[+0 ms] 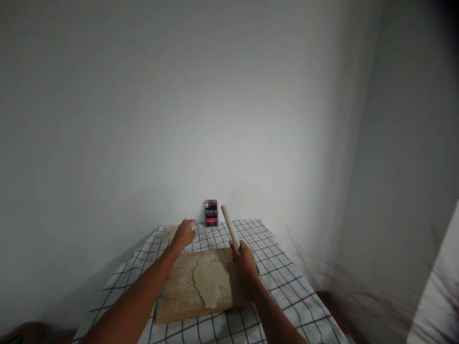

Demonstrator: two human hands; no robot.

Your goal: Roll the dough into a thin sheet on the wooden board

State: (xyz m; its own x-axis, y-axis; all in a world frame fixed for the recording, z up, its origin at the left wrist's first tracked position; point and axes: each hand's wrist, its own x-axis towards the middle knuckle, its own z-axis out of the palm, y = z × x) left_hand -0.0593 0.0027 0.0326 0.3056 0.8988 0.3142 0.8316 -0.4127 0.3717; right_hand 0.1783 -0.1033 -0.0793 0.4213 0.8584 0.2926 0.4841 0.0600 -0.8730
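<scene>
My right hand [245, 258] is wrapped round one end of a pale wooden rolling pin [230, 224], which is tilted up over the far right of the board. Below it, a flat, uneven sheet of dough [211, 281] lies on a wooden board [175, 306]. My left hand [184, 234] is raised over the board's far left corner with its fingers curled closed. A small pale patch shows at those fingers, too small to name. Behind the left hand, another pale flat piece of dough [166, 233] lies on the cloth.
A white cloth with black grid lines [287, 286] covers the table. At the table's far edge a small dark upright object [211, 213], blurred into blocks, stands against the wall [229, 119]. Thin reddish twigs [358, 277] show beyond the table's right side.
</scene>
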